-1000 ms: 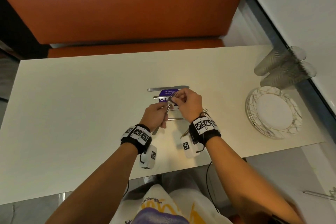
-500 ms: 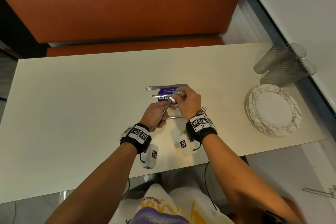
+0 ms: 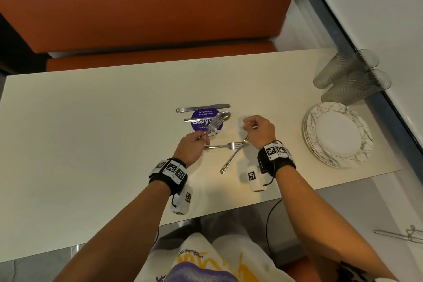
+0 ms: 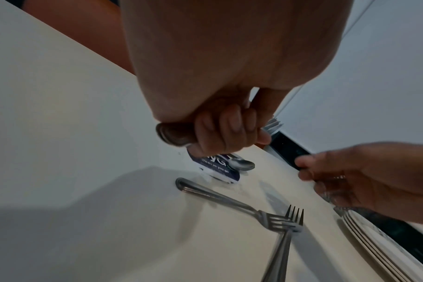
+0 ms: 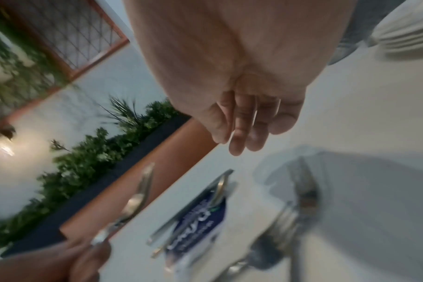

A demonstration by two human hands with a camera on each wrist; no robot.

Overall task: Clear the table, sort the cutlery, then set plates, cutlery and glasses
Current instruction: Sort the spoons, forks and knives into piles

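Observation:
My left hand (image 3: 193, 145) grips a silver fork (image 3: 214, 124) by its handle, tines raised over the purple sticker (image 3: 201, 119); the left wrist view shows my fingers (image 4: 226, 131) curled round it. My right hand (image 3: 255, 127) hovers to the right, fingers loosely bent and holding nothing, as the right wrist view (image 5: 246, 129) also shows. A knife (image 3: 202, 107) and a spoon (image 3: 223, 117) lie by the sticker. Two more forks (image 3: 232, 145) lie crossed on the table between my hands. A stack of patterned plates (image 3: 338, 135) and ribbed glasses (image 3: 350, 78) stand at the right.
The cream table (image 3: 91, 133) has bare surface on its whole left half and along the far edge. An orange bench (image 3: 148, 7) runs behind it. A wall ledge borders the table on the right, close to the glasses.
My right hand has let go at the fork's head and moved right, away from the sticker. The left hand keeps the fork, now raised with its tines in plain sight.

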